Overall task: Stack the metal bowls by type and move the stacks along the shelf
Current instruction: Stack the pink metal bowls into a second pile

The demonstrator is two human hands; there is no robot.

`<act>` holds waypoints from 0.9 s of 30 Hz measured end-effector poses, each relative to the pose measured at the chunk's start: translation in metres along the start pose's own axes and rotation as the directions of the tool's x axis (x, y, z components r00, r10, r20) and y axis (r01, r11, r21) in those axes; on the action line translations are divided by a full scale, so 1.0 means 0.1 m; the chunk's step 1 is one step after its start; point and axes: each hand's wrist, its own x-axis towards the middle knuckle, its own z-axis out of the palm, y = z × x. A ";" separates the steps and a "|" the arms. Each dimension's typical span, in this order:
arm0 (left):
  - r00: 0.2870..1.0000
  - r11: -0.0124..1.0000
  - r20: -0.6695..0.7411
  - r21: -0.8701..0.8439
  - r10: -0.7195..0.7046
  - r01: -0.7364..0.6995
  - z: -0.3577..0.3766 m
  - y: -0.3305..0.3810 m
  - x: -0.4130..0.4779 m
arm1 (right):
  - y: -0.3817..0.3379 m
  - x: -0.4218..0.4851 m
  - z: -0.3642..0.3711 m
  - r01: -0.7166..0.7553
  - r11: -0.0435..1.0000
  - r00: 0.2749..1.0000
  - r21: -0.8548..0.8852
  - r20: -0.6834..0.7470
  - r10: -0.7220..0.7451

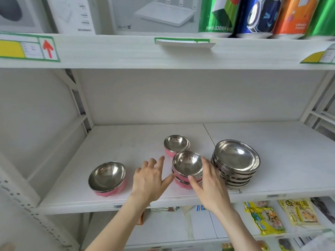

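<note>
On the white shelf board [282, 142] stand pink-sided steel bowls and a stack of plain steel dishes [235, 163] at the right. A short stack of pink bowls [187, 167] sits at the front middle. My right hand [210, 185] curls around its right side, thumb on the front rim. My left hand [152, 176] is spread open just left of that stack, thumb tip touching its lower edge. Another pink bowl [176, 144] stands behind, and a larger single pink bowl [107, 176] sits at the front left.
The upper shelf [163, 53] hangs close overhead with price labels, boxes and drink cans [253, 15] on it. Metal uprights [79, 98] bound the left side. Snack packets [264, 218] lie on the shelf below. Bare board lies at the back and far right.
</note>
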 end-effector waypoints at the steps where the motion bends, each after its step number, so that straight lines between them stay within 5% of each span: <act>1: 0.999 0.998 -0.030 0.054 0.011 -0.010 -0.06 -0.06 -0.09 | -0.07 -0.06 -0.01 0.029 0.997 0.999 -0.068 -0.023 -0.031; 11: 0.952 0.979 -0.284 0.193 0.116 -0.062 -0.49 -0.62 -0.69 | -0.77 -0.37 0.06 0.130 0.925 0.987 -0.357 -0.044 -0.156; 27: 0.945 0.979 -0.285 0.171 0.159 -0.113 -0.44 -0.59 0.63 | -0.38 0.98 0.08 0.066 0.941 0.995 -0.332 -0.049 -0.087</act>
